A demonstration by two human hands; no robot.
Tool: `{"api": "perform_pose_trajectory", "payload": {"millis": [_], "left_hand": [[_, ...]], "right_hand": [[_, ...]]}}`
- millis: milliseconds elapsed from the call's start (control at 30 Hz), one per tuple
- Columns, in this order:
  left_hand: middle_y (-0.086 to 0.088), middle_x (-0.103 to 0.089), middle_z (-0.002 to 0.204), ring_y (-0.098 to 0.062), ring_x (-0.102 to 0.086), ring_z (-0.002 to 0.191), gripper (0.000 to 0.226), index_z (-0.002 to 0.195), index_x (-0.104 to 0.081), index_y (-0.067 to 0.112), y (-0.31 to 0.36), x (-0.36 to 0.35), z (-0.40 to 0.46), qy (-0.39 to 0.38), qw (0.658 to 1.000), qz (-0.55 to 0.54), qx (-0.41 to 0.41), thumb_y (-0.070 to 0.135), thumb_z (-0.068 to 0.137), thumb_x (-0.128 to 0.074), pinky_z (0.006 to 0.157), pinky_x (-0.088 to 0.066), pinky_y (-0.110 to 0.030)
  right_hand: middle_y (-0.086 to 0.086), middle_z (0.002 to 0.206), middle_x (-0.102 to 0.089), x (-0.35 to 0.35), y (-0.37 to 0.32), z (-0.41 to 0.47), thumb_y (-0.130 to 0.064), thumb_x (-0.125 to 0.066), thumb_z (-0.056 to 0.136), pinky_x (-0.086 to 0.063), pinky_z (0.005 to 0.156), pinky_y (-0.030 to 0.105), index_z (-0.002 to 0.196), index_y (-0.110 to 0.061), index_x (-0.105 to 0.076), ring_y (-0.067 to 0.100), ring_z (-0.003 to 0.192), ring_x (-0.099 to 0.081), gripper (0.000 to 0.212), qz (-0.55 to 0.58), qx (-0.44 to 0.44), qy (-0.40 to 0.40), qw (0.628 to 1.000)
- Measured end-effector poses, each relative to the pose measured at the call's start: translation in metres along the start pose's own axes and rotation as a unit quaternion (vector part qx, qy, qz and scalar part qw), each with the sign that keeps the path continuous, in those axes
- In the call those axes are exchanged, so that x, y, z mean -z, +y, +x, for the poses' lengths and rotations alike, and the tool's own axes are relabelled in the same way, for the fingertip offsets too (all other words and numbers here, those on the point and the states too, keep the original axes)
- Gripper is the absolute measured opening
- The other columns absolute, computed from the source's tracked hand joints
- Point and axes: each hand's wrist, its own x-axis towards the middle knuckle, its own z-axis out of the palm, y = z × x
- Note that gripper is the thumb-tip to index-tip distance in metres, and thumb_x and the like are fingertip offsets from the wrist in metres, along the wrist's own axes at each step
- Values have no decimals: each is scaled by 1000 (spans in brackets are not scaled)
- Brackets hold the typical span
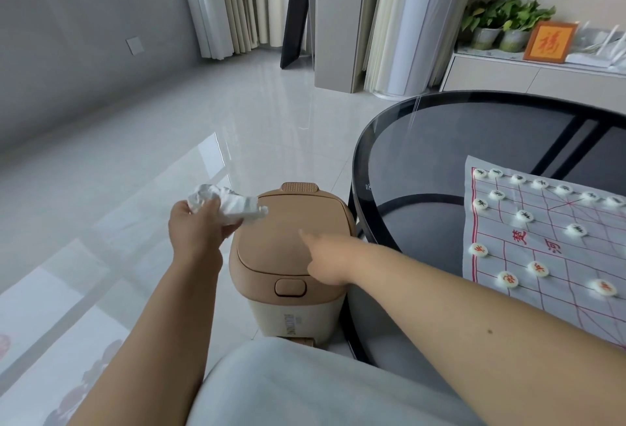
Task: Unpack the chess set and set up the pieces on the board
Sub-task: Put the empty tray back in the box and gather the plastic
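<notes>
The left hand (194,225) holds a crumpled white wrapper (226,203) in a closed grip, fingers curled round it, just above the left rear edge of a tan pedal bin (291,266) standing on the tiled floor (189,127). The right hand (327,256) reaches over the bin's closed lid (271,232) with the index finger extended; its tip lies at the lid surface, though actual contact cannot be confirmed, and the remaining fingers are curled under, holding nothing. The bin's base is partly hidden behind the person's pale-clothed lap (305,388). To the right, a round dark glass tabletop (440,141) carries a cloth Chinese chess board (542,256), cut off by the right frame edge so that only its left portion shows. Pale round chess pieces (507,279) sit on the board's line crossings, a row along the far edge and others scattered nearer; red characters mark the nearer ones, while the far ones are too small to read. Beyond the tabletop, a low cabinet (508,76) bears potted plants (504,19) and an orange framed picture (549,42).
</notes>
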Motion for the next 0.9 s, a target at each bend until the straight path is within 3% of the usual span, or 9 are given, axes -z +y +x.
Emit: {"api": "perform_pose_trajectory", "payload": {"millis": [100,233,300,400,500,567,667,767,900], "left_hand": [[-9,-52,104,-27,-64,92,28,116,-47,1,6,5,1,21,998,-54,26,9,90,-54,70,-59,-33],[-14,-54,114,-27,-67,92,34,122,-45,-1,8,7,2,19,996,-77,38,-1,88,-49,75,-58,-33],[-12,-57,107,-27,-67,89,27,116,-46,-1,7,6,0,11,997,-71,42,1,89,-50,73,-58,-34],[-7,-58,93,-22,-63,79,13,103,-51,6,7,5,1,18,998,-36,45,5,90,-54,60,-56,-31],[-6,-58,88,-18,-57,70,5,90,-53,10,3,7,5,47,998,10,48,10,88,-57,50,-47,-24],[-8,-58,94,-19,-57,71,6,92,-53,9,2,8,6,57,997,8,53,10,88,-57,53,-47,-25],[-7,-56,99,-22,-61,82,16,104,-51,9,5,9,4,75,994,-45,69,6,88,-52,56,-52,-26],[-10,-54,110,-27,-61,89,29,113,-51,4,6,12,4,81,993,-52,66,1,85,-44,56,-55,-28],[-15,-53,109,-33,-62,83,29,107,-53,-3,10,26,11,47,997,12,53,-3,80,-45,51,-56,-28]], "right_hand": [[9,155,-21,9,-2,0,-10,-36,92,-33,108,41,151,-34,-2,33,136,-30,72,-27,17,10,999],[9,159,7,-13,-8,-5,-10,-33,92,-5,117,51,149,-41,-5,34,146,4,71,-201,44,-69,976],[10,158,17,-31,-10,-5,-8,-35,92,-1,116,54,150,-37,0,37,144,12,74,-272,33,-105,956],[8,157,19,-37,-5,-7,-5,-39,90,1,117,51,150,-38,-5,35,144,14,76,-224,23,-90,970],[9,159,7,-21,1,-12,-8,-41,86,2,118,48,146,-41,-21,32,146,6,71,-87,36,13,996],[15,154,-17,-10,-1,-12,-9,-43,84,-2,118,51,142,-30,-21,35,143,-12,65,-26,37,87,995],[13,120,-52,9,-7,-9,-9,-42,84,-20,113,47,130,-11,-22,32,115,-45,51,30,26,183,982],[12,110,-54,34,-5,-9,-5,-41,82,-38,90,36,130,-10,-25,28,99,-49,51,80,24,242,967],[8,102,-52,60,1,-4,-5,-40,84,-39,60,31,142,-13,-18,25,86,-52,62,136,5,228,964]]}}
